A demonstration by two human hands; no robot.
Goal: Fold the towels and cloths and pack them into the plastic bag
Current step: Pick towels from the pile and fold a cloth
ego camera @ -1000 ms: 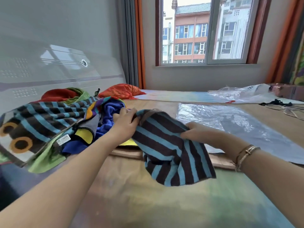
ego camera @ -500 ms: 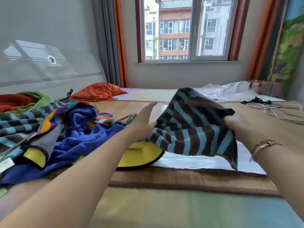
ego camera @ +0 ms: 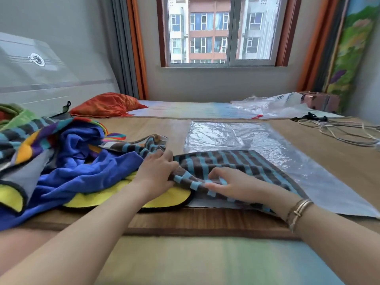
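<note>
Nearest, both hands are on the brown-and-blue striped terry towel (ego camera: 230,163), which lies spread over the near end of the flat clear plastic bag (ego camera: 226,134) on the bed. The left hand (ego camera: 156,171) pinches the towel's bunched left edge with curled fingers. The right hand (ego camera: 232,184) rests on the cloth with fingers loosely spread, pressing it flat. The towel's long axis runs left to right, so folding probably means carrying the left end across toward the right hand. Left of it, a heap of blue, yellow and striped cloths (ego camera: 78,159) waits unfolded. Farther off lies a crumpled orange cloth (ego camera: 107,104).
</note>
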